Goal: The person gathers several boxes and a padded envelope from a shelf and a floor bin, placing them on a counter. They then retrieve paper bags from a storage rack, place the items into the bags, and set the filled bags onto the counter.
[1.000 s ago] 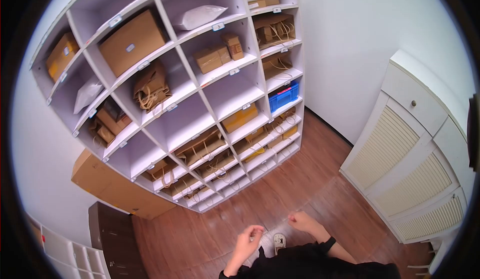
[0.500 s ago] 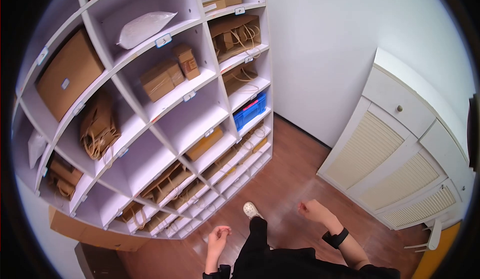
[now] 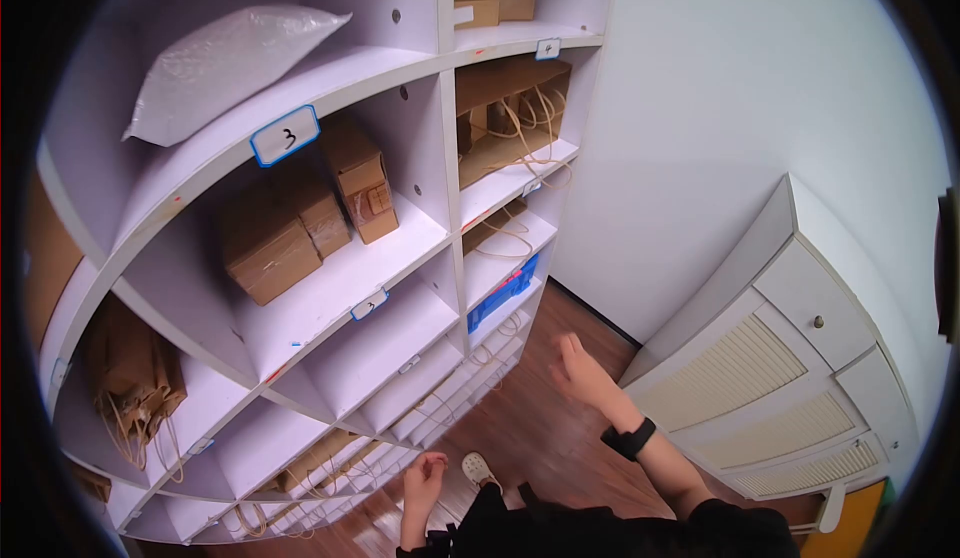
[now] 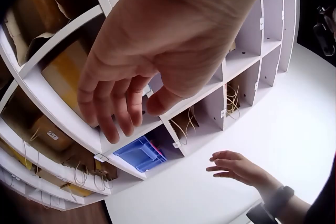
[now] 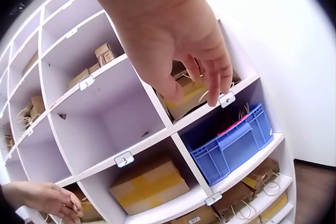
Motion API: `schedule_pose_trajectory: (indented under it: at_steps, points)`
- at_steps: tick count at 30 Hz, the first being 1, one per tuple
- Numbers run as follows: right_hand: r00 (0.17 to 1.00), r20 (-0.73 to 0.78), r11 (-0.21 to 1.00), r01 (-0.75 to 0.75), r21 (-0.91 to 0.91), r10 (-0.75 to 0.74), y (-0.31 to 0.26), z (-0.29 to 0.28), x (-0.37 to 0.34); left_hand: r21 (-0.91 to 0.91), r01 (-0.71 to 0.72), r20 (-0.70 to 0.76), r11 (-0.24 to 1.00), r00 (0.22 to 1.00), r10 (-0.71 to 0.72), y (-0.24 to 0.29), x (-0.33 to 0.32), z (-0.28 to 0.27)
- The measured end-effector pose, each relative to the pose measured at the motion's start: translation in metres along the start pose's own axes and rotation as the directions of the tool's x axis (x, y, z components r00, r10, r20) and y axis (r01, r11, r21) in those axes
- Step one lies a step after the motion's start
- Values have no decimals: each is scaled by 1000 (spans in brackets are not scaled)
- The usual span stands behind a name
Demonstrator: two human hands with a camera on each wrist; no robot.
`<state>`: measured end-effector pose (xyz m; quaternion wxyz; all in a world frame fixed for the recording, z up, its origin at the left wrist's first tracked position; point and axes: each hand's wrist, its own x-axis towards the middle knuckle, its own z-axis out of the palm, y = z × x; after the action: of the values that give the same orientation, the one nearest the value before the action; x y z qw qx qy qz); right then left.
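In the head view my left hand [image 3: 424, 483] hangs low in front of the white shelf unit [image 3: 440, 158], its fingers loosely curled around nothing. My right hand [image 3: 590, 378] is raised farther forward, between the shelf's right end and the louvred cabinet, also holding nothing. Relaxed fingers [image 4: 125, 116] of the left hand show in the left wrist view. In the right wrist view the right hand overlaps a compartment with a paper bag [image 5: 184, 103], just above a blue plastic crate [image 5: 231, 150] with something pink inside.
Shelf compartments hold a white plastic parcel [image 3: 225, 73], brown cardboard boxes [image 3: 270, 258] and paper bags [image 3: 515, 123] with string handles. Small number labels [image 3: 285, 136] mark the shelf edges. A white louvred cabinet [image 3: 740, 358] stands at the right on a wooden floor [image 3: 560, 438].
The view has moved closer to the shelf, whose number 3 compartments now look larger. My right hand has risen and reached forward; the left stays low. Neither has picked anything up.
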<state>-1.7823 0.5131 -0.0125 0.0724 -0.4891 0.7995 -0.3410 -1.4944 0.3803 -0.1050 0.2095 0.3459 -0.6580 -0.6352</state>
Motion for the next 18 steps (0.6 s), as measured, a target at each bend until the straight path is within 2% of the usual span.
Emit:
schedule_pose_trajectory:
  at_steps: [2, 6, 9, 10, 13, 18]
  points:
    - [996, -74, 998, 48, 33, -45, -7, -4, 21, 49, 10, 13, 999, 1000, -10, 7, 11, 2]
    - [993, -79, 980, -69, 184, 85, -1, -2, 37, 2, 20, 32, 1000, 999, -20, 20, 19, 3]
    - [982, -168, 972, -43, 231, 83, 9, -2, 51, 9, 67, 27, 998, 997, -67, 22, 19, -3]
    - [981, -187, 979, -17, 205, 56, 13, -3, 60, 45, 58, 18, 997, 998, -58, 26, 16, -4]
    - [961, -275, 987, 70, 145, -27, 34, -5, 99, -4, 56, -86, 998, 995, -57, 25, 7, -11]
    - [962, -255, 995, 99, 9, -93, 50, 2, 171, -11, 89, -278, 996, 956, -88, 22, -13, -15]
